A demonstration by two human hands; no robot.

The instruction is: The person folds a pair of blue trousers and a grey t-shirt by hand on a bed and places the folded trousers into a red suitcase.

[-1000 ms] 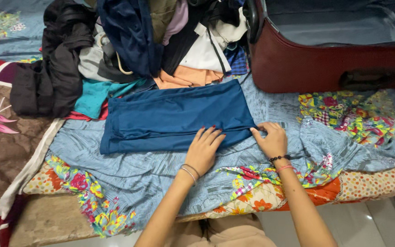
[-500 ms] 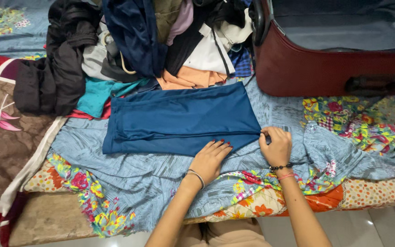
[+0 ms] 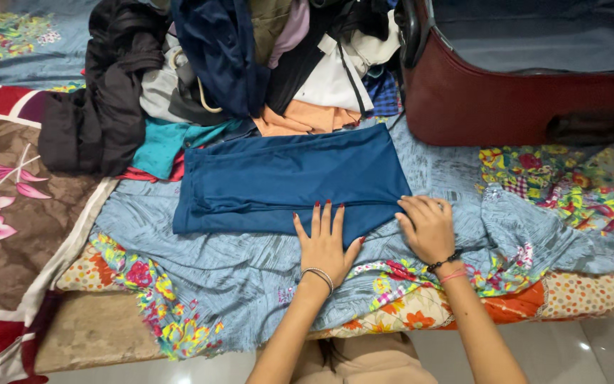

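A soft heap of clothes sits far left on the bed. Your left hand lies flat and open on the smooth blue folded cloth in the middle. Your right hand pinches its near right corner. Far right, the red suitcase is open, its grey inside bare.

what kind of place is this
Probably a bedroom at home: a bed under patterned sheets, a clothes heap on it, and an open maroon suitcase beside the folded blue garment.
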